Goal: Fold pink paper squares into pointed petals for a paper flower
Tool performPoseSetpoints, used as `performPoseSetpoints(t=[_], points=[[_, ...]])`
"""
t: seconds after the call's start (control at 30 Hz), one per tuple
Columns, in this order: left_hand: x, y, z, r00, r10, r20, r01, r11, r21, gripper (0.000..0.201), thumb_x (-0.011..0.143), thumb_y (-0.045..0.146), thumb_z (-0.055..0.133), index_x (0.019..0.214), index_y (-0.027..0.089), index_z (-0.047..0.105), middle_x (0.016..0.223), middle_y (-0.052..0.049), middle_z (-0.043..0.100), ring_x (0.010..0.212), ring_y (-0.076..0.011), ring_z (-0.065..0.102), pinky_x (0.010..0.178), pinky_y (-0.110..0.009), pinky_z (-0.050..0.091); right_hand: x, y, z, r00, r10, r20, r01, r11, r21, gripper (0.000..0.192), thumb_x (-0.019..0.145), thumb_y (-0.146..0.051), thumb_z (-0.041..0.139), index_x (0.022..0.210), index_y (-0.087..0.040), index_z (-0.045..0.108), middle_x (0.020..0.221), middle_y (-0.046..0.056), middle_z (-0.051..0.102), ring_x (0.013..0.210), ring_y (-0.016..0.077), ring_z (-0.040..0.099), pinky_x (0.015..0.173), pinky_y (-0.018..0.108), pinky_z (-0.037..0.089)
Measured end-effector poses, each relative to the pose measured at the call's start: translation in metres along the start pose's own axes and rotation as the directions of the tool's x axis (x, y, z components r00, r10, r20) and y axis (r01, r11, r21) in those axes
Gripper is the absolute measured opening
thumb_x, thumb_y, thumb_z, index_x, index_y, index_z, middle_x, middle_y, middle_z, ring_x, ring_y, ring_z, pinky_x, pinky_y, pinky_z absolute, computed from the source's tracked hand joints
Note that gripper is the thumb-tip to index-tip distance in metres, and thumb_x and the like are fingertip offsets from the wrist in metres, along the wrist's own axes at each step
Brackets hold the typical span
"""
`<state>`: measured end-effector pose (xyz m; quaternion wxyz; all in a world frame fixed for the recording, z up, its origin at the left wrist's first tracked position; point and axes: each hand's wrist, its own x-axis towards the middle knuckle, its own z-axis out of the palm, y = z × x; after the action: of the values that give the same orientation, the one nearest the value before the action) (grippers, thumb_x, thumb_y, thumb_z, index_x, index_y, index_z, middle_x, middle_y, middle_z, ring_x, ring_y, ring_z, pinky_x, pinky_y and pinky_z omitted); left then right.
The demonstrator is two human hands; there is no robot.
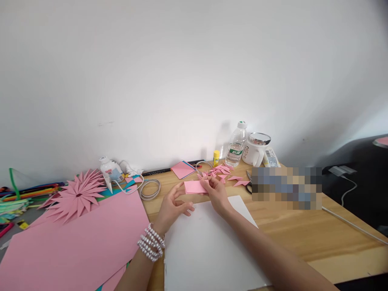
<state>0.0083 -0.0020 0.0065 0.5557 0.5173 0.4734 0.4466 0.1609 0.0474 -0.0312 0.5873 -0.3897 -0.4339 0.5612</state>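
Observation:
My left hand (pixel 173 207) and my right hand (pixel 217 193) hold a small pink paper rectangle (pixel 195 186) between them just above the wooden table (pixel 291 230). The left fingertips pinch its left edge; the right fingers grip its right end. A beaded bracelet (pixel 151 242) circles my left wrist. Under my hands lies a white sheet (pixel 209 250). Several folded pink paper pieces (pixel 226 173) lie just beyond my right hand.
A big pink sheet (pixel 75 246) and a pink paper flower (pixel 75 197) lie at left, with a glue gun (pixel 110 171) and cable. A pink pad (pixel 183 169), glue stick (pixel 216 158), water bottle (pixel 236 145), mug (pixel 256 149) and scissors (pixel 249 184) stand behind.

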Motion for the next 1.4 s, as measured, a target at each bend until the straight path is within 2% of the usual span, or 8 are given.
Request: performPoseSetpoints(t=[0.33, 0.57, 0.7, 0.83, 0.9, 1.0, 1.13, 1.4], points=[[0.001, 0.000, 0.001, 0.995, 0.098, -0.004, -0.098, 0.994, 0.038, 0.044, 0.069, 0.035, 0.059, 0.106, 0.018, 0.043, 0.112, -0.012, 0.053, 0.061, -0.0150, 0.063, 0.049, -0.026, 0.050, -0.009, -0.008, 0.007, 0.962, 0.113, 0.249, -0.083, 0.988, -0.130, 0.036, 0.062, -0.044, 0.063, 0.085, -0.016, 0.059, 0.084, 0.003, 0.059, 0.061, 0.0115, 0.054, 0.056, 0.028, 0.051], [0.001, 0.002, 0.000, 0.995, 0.063, -0.079, -0.061, 0.998, 0.034, 0.037, 0.070, 0.037, 0.057, 0.098, 0.013, 0.050, 0.091, -0.009, 0.062, 0.069, -0.0189, 0.063, 0.052, -0.027, 0.051, -0.013, -0.015, 0.005, 0.886, 0.070, 0.458, 0.045, 0.971, -0.235, 0.043, 0.063, -0.042, 0.064, 0.096, -0.015, 0.061, 0.091, 0.007, 0.061, 0.083, 0.0201, 0.057, 0.074, 0.033, 0.047], [0.003, -0.001, -0.002, 0.991, 0.039, -0.126, -0.035, 0.999, 0.033, 0.038, 0.069, 0.036, 0.058, 0.099, 0.012, 0.054, 0.091, -0.010, 0.063, 0.072, -0.0204, 0.063, 0.056, -0.029, 0.052, -0.011, -0.015, 0.006, 0.888, 0.073, 0.454, 0.045, 0.969, -0.244, 0.038, 0.068, -0.046, 0.057, 0.090, -0.016, 0.062, 0.081, 0.006, 0.062, 0.080, 0.0207, 0.056, 0.071, 0.033, 0.045], [0.006, -0.006, -0.004, 0.976, 0.056, -0.209, -0.056, 0.998, 0.008, 0.044, 0.068, 0.029, 0.057, 0.108, 0.012, 0.052, 0.094, -0.009, 0.064, 0.074, -0.0185, 0.062, 0.062, -0.030, 0.051, -0.009, -0.015, 0.007, 0.940, 0.003, 0.340, 0.104, 0.949, -0.297, 0.040, 0.074, -0.051, 0.046, 0.054, -0.017, 0.053, 0.058, 0.000, 0.050, 0.059, 0.0136, 0.048, 0.060, 0.027, 0.042], [0.006, -0.008, -0.005, 0.974, 0.059, -0.221, -0.063, 0.998, -0.013, 0.046, 0.068, 0.027, 0.057, 0.111, 0.013, 0.050, 0.094, -0.010, 0.065, 0.077, -0.0190, 0.062, 0.063, -0.030, 0.051, -0.008, -0.013, 0.007, 0.951, -0.001, 0.309, 0.096, 0.951, -0.294, 0.043, 0.074, -0.051, 0.045, 0.048, -0.016, 0.046, 0.055, -0.002, 0.043, 0.052, 0.0101, 0.041, 0.054, 0.024, 0.038], [0.005, -0.008, -0.005, 0.983, 0.070, -0.171, -0.077, 0.996, -0.037, 0.042, 0.070, 0.028, 0.056, 0.109, 0.012, 0.052, 0.098, -0.012, 0.064, 0.083, -0.0209, 0.061, 0.067, -0.031, 0.050, -0.008, -0.009, 0.006, 0.937, 0.059, 0.345, 0.028, 0.970, -0.242, 0.036, 0.070, -0.048, 0.053, 0.053, -0.016, 0.047, 0.056, -0.004, 0.041, 0.049, 0.0082, 0.038, 0.048, 0.021, 0.035], [0.003, -0.005, -0.006, 0.993, 0.074, -0.094, -0.080, 0.995, -0.056, 0.045, 0.066, 0.026, 0.063, 0.107, 0.012, 0.054, 0.104, -0.013, 0.062, 0.087, -0.0228, 0.060, 0.071, -0.032, 0.049, -0.009, -0.009, 0.006, 0.894, 0.100, 0.437, -0.052, 0.991, -0.122, 0.027, 0.063, -0.042, 0.062, 0.066, -0.016, 0.054, 0.062, -0.003, 0.049, 0.056, 0.0107, 0.047, 0.052, 0.022, 0.038], [0.005, -0.007, -0.011, 0.995, -0.004, -0.103, 0.000, 0.999, -0.039, 0.038, 0.064, 0.030, 0.064, 0.097, 0.012, 0.062, 0.086, -0.010, 0.068, 0.072, -0.0204, 0.063, 0.061, -0.030, 0.050, -0.009, -0.012, 0.003, 0.909, 0.165, 0.383, -0.158, 0.986, -0.049, 0.022, 0.059, -0.037, 0.067, 0.060, -0.017, 0.057, 0.060, -0.002, 0.055, 0.052, 0.0119, 0.051, 0.048, 0.024, 0.044]])
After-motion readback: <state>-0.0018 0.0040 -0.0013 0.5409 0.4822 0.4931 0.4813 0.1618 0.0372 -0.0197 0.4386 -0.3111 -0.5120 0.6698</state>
